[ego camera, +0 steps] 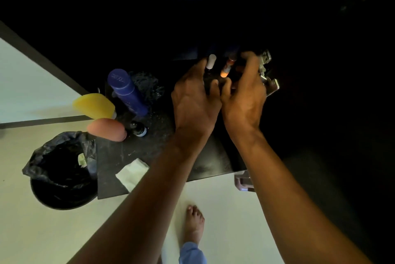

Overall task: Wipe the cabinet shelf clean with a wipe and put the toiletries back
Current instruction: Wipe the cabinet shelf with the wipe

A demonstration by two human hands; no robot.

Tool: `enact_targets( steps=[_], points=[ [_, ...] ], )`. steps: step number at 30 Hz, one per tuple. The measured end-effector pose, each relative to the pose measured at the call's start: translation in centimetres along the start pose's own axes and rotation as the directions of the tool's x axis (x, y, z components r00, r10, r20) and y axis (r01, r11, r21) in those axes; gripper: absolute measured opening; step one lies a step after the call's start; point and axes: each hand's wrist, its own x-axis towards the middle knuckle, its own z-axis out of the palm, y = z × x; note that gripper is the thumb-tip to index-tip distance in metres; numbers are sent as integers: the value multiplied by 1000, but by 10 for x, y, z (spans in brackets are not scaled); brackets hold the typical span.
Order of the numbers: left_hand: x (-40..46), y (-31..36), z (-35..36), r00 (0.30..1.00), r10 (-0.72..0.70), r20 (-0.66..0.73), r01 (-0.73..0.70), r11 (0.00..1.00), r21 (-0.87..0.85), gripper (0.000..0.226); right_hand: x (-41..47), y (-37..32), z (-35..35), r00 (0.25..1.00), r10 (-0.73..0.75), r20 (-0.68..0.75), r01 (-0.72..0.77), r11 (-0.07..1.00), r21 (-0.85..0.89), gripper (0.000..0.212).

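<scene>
My left hand [195,99] and my right hand [245,94] are side by side over the right part of the dark shelf [162,152], their fingers curled around a cluster of small bottles. A white-capped bottle [211,61] shows above my left fingers. An orange-tipped tube [226,69] shows between the two hands. To the left stand a tall blue bottle [126,90], a yellow bottle [94,104], a peach-coloured bottle [106,130] and a small dark bottle [139,130]. A white wipe [131,170] lies on the shelf's front part.
A black bin [62,174] lined with a black bag stands on the pale floor at the left. A dark net sponge [147,86] lies behind the blue bottle. A metal hinge [266,67] sits just right of my right hand. My bare foot [193,224] is below.
</scene>
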Motion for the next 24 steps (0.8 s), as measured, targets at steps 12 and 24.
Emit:
enact_targets(
  steps=[12,24],
  points=[
    [-117,-9,-123,958,209,-195,-195,977,89,6,-105,-45,-1,971,-110,214,60,972,227,21],
    [-94,-59,-181,940,22,-340,32,988,154,47,-128,-84,33,923,-172,345,97,970,223,41]
  ],
)
